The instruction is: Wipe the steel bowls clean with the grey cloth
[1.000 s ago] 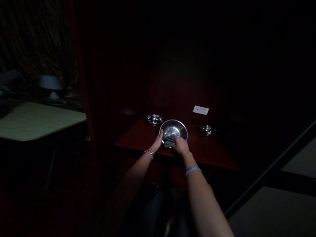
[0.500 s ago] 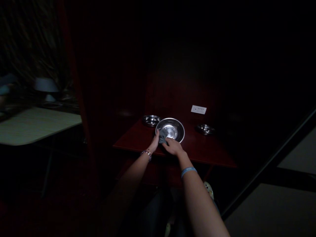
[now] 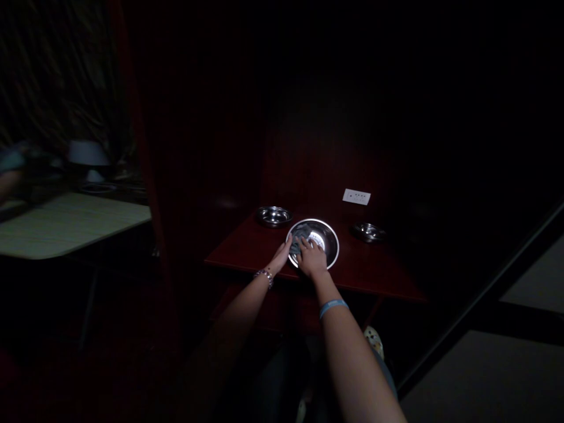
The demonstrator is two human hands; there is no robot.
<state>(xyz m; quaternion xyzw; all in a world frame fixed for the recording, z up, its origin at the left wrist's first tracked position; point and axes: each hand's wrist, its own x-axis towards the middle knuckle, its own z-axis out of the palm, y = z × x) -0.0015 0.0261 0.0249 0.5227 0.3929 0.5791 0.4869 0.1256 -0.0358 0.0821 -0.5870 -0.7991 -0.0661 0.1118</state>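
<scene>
A shiny metal basin (image 3: 331, 239) sits near the front of a dark red table (image 3: 365, 267). My left hand (image 3: 281, 257) grips its left rim, thumb side up. Inside the basin, my right hand (image 3: 312, 258) presses a grey-green cloth (image 3: 300, 236) against the left part of the inner wall, fingers bent over it. The palm side of the right hand is hidden. Part of the cloth shows beyond the fingertips.
Behind the basin to the left lies a metal dish (image 3: 274, 217), and another metal dish (image 3: 369, 232) lies to the right. A white socket plate (image 3: 356, 197) is on the back panel. At far left are a pale table (image 3: 79, 220), a lamp (image 3: 89, 154) and a person's arm (image 3: 9, 179).
The basin now lies slightly right and nearer to me. My right hand has moved with the cloth from the near-left rim into the basin, and the cloth is spread out more.
</scene>
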